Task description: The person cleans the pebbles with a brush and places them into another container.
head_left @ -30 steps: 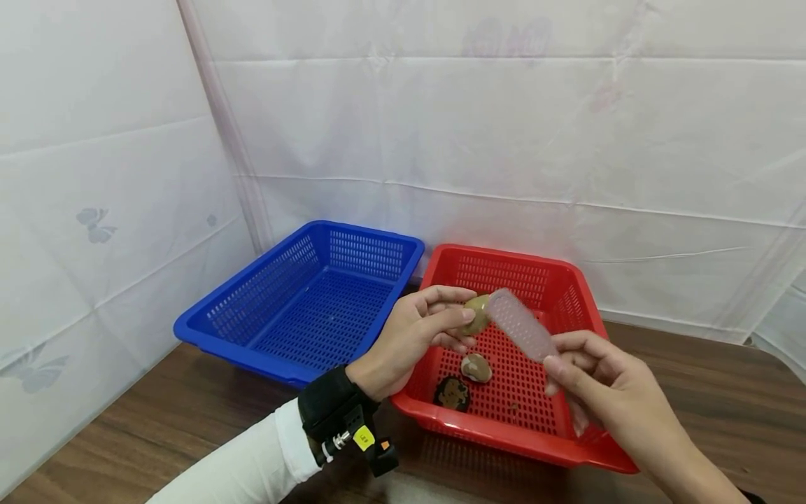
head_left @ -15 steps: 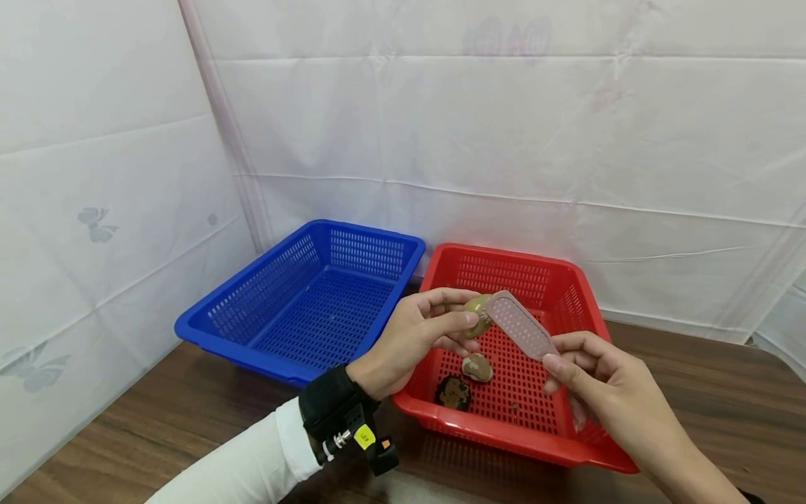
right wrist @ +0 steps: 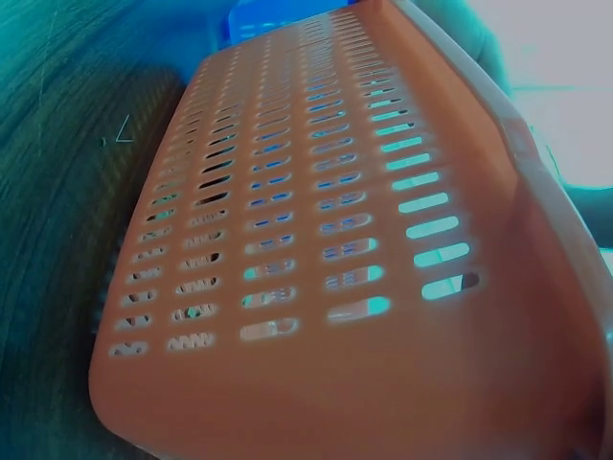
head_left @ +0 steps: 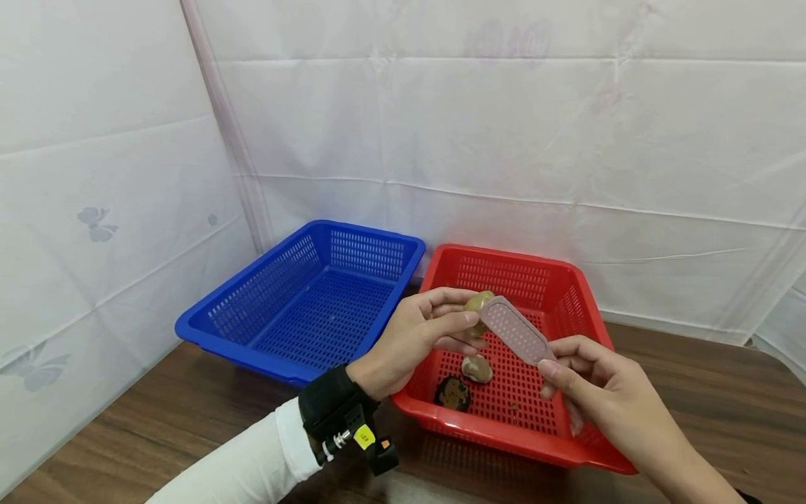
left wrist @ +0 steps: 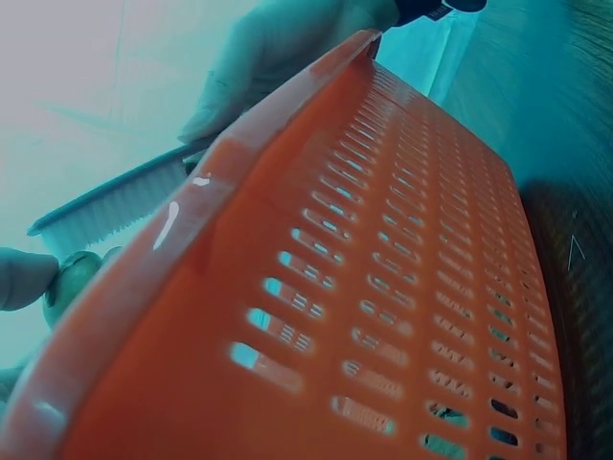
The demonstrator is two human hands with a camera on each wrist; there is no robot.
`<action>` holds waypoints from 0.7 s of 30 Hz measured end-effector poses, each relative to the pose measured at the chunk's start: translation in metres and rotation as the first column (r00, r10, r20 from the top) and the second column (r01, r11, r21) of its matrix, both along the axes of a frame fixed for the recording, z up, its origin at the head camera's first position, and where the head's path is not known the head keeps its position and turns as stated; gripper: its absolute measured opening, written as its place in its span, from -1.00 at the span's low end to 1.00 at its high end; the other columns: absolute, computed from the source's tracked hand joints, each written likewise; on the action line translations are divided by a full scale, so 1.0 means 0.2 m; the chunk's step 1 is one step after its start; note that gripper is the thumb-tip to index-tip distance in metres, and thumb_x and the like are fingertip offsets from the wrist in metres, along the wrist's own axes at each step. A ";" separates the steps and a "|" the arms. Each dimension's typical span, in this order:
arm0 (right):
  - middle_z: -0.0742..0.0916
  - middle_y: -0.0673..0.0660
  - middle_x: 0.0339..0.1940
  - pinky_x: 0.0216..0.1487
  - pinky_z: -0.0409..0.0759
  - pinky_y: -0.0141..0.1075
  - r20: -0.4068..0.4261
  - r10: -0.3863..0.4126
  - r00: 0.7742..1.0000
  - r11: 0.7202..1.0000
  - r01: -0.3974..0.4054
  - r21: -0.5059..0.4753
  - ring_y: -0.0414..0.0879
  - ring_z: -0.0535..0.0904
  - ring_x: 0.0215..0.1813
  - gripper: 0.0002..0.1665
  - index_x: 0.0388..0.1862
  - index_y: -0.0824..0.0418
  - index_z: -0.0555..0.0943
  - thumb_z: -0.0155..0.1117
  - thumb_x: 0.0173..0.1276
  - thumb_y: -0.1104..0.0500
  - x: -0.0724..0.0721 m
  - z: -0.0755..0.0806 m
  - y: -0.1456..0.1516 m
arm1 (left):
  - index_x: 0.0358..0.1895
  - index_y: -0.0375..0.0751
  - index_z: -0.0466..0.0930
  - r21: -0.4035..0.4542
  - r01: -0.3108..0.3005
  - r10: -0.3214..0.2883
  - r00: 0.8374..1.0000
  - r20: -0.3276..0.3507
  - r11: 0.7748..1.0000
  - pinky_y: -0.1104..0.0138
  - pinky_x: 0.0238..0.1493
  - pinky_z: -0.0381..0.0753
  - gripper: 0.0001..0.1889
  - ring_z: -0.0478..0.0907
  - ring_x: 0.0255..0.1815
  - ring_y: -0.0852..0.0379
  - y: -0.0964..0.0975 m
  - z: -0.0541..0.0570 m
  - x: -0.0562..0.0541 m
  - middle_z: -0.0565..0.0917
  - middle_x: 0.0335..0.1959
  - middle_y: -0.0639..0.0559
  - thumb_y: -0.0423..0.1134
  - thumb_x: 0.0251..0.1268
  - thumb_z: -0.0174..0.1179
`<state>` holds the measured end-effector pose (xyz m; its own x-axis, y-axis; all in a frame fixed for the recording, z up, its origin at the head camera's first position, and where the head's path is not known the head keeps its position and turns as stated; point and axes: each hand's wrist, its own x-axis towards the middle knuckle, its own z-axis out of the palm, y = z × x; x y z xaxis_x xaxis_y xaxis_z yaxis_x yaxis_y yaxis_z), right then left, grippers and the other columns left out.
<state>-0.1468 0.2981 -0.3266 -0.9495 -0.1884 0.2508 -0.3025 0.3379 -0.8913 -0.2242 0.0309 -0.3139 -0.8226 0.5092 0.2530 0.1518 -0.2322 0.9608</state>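
Note:
My left hand [head_left: 425, 332] pinches a rounded, glossy olive-brown stone [head_left: 479, 302] between thumb and fingers, above the red basket [head_left: 497, 432]. A pale pink scrub brush [head_left: 518, 332] with a dotted back is gripped at its near end by my right hand [head_left: 601, 392]. Its far end overlaps the stone in the head view, and the bristles [left wrist: 115, 211] face down in the left wrist view. Inside the red basket lie a brown-and-white stone [head_left: 476, 368] and a dark round piece with brown patches [head_left: 453, 393]. The right wrist view shows mostly the basket's slotted wall [right wrist: 316, 402].
A blue slotted basket [head_left: 252, 358] stands to the left of the red one on the brown wooden table [head_left: 699, 399]. White cloth [head_left: 491, 140] hangs behind and along the left side. A black wrist camera [head_left: 340, 406] is strapped to the left wrist.
The brush has shifted slightly left and down over the stone, with small movements of the right hand. The stone has turned a little in the left fingers. The baskets have not moved.

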 end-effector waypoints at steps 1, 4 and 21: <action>0.73 0.22 -0.32 -0.61 0.61 -0.16 0.002 -0.011 1.000 1.000 0.011 0.001 0.09 0.53 -0.63 -0.78 0.13 0.23 0.61 0.31 0.61 0.20 0.00 0.00 0.00 | 0.38 -0.37 0.52 -0.003 0.007 -0.007 1.000 -0.001 1.000 0.18 -0.05 0.81 -0.59 0.81 -0.17 0.08 0.00 0.00 0.00 0.77 0.05 -0.25 -0.35 0.57 0.22; 0.73 0.23 -0.33 -0.63 0.60 -0.15 0.007 -0.043 0.999 0.999 0.043 0.004 0.08 0.52 -0.63 -0.77 0.13 0.23 0.62 0.33 0.60 0.18 0.00 0.00 0.00 | 0.37 -0.38 0.51 -0.016 0.022 -0.022 1.000 -0.004 1.000 0.22 -0.07 0.81 -0.59 0.81 -0.20 0.10 0.00 0.01 0.00 0.77 0.04 -0.24 -0.37 0.55 0.22; 0.72 0.21 -0.30 -0.62 0.61 -0.16 0.054 -0.010 0.999 1.000 0.011 -0.019 0.10 0.53 -0.60 -0.81 0.13 0.18 0.62 0.29 0.63 0.18 0.00 0.00 0.02 | 0.49 -0.34 0.46 -0.019 0.041 -0.042 0.998 -0.040 0.999 0.14 0.02 0.79 -0.50 0.80 -0.07 0.04 0.00 0.00 0.01 0.72 0.15 -0.27 -0.41 0.56 0.22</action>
